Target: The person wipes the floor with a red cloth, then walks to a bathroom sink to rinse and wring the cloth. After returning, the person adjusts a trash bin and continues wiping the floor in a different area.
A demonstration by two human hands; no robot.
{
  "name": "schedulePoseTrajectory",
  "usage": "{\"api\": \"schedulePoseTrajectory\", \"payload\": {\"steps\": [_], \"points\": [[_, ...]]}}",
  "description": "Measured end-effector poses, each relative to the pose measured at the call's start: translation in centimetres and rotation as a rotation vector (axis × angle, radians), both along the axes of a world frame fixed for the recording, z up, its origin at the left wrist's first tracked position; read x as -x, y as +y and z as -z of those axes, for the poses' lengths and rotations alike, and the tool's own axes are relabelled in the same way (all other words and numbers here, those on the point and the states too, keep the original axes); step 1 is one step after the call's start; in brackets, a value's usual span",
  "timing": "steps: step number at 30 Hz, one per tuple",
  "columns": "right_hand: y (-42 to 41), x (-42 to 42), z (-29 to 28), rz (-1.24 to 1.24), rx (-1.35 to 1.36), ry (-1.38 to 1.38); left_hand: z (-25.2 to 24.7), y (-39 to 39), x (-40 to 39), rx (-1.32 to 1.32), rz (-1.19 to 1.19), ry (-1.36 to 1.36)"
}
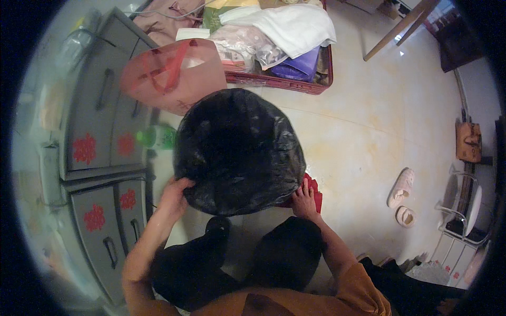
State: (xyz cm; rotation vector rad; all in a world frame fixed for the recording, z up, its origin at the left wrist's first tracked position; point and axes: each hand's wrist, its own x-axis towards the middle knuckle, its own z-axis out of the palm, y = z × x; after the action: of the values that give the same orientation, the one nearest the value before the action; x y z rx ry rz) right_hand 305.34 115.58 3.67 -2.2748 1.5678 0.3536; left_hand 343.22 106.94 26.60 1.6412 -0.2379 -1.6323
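A round bin lined with a black plastic bag (237, 154) stands in front of my knees, its opening towards me. My left hand (176, 198) grips the bag's edge at the bin's near left, thumb over the rim. At the near right my right hand (305, 199) rests against the rim, fingers spread over the bag's edge and a red crumpled item (314, 193). Whether those fingers pinch the bag is hard to tell. The bin's outer wall is hidden under the bag.
Grey cabinets (93, 118) line the left side, with a green bottle (158, 137) beside them. A pink tote bag (178, 79) and a red crate (276, 81) full of packages stand beyond the bin. Slippers (402, 187) lie on the right.
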Motion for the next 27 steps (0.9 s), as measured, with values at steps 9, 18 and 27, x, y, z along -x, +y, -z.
{"api": "schedulePoseTrajectory", "payload": {"steps": [9,18,27], "points": [[0.1,-0.4,-0.6,0.022,0.057,-0.062,5.6,-5.9,6.2,0.147,0.105,0.131],[0.7,-0.6,0.5,-0.005,0.125,0.027,6.4,-8.2,8.9,0.174,0.038,0.104],[-3.1,5.0,1.8,0.355,0.076,0.09,5.5,-8.2,10.5,0.269,0.104,0.287]]}}
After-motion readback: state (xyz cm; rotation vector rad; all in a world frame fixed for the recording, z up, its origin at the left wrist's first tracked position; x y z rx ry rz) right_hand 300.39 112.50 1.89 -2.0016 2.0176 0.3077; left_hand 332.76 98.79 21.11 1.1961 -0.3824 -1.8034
